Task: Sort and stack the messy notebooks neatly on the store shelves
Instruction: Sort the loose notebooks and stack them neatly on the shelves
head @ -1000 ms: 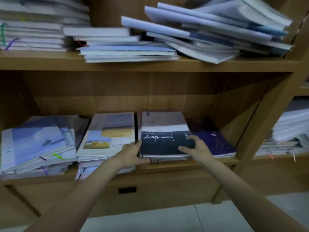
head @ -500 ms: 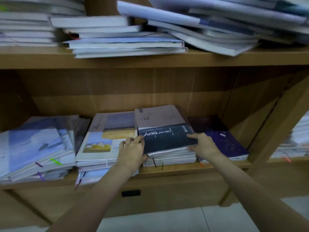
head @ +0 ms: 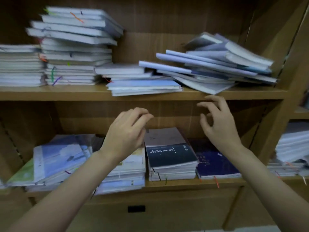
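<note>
A stack topped by a dark blue and grey notebook (head: pixel 168 151) lies squared on the lower shelf (head: pixel 184 184). My left hand (head: pixel 127 133) hovers above it with loosely curled fingers, holding nothing. My right hand (head: pixel 219 123) is raised in front of the upper shelf's edge (head: pixel 83 94), fingers loosely bent, empty. Just above it a messy slanted heap of notebooks (head: pixel 214 64) sprawls on the upper shelf, beside a low flat pile (head: pixel 142 81).
A tall uneven pile (head: pixel 73 47) and a neat stack (head: pixel 20 66) fill the upper shelf's left. Below lie a tilted blue heap (head: pixel 56 159), a pale stack (head: pixel 128 176) and a purple notebook (head: pixel 215 163). More notebooks (head: pixel 292 148) sit in the right bay.
Both hands let go of the dark notebook stack and rose toward the upper shelf. The camera tilted up, bringing more of the upper shelf into view.
</note>
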A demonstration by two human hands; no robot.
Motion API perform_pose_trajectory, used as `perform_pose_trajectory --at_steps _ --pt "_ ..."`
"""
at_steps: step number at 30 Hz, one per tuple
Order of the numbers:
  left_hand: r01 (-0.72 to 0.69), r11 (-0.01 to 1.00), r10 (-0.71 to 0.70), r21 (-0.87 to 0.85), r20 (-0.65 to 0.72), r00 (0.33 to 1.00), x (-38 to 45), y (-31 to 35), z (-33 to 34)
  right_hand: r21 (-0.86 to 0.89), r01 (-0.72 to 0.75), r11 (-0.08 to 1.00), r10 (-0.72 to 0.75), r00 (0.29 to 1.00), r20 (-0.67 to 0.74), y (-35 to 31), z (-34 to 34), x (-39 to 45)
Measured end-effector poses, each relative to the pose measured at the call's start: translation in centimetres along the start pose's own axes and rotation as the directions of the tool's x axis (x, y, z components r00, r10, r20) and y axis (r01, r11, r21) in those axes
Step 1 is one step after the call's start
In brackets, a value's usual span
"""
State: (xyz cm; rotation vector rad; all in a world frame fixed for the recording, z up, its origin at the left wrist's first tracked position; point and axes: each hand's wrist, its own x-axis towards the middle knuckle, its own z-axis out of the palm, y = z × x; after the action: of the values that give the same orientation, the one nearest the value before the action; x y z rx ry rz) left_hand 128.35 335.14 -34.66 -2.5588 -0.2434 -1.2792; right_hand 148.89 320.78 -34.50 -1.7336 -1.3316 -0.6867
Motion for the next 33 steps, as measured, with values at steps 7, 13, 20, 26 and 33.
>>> perform_pose_trajectory --at_steps 7,13,20,26,33 --pt "-0.003 0.998 0.007 0.062 -0.059 0.998 7.5 0.5 -2.6 -0.117 0.033 0.993 -0.044 0.995 -0.091 -1.7 -5.3 4.7" --pt "0.144 0.978 -0.159 0.153 0.098 0.982 9.2 -1.6 -1.5 -0.217 0.057 0.974 -0.058 0.998 0.003 -1.5 -7.0 6.8" --pt "0.185 0.979 -0.192 0.081 0.090 0.977 14.7 -1.7 -0.2 -0.311 -0.171 0.935 0.239 0.951 0.195 2.1 -11.7 12.6" --pt "0.097 0.995 -0.099 0.019 0.168 0.981 19.1 -0.1 2.2 -0.405 0.005 0.914 0.133 0.940 0.313 5.0 -9.8 13.1" --pt "0.153 0.988 -0.154 0.024 0.203 0.967 19.7 -0.7 2.8 -0.301 0.010 0.954 0.085 0.949 0.303 4.0 -10.2 15.9"
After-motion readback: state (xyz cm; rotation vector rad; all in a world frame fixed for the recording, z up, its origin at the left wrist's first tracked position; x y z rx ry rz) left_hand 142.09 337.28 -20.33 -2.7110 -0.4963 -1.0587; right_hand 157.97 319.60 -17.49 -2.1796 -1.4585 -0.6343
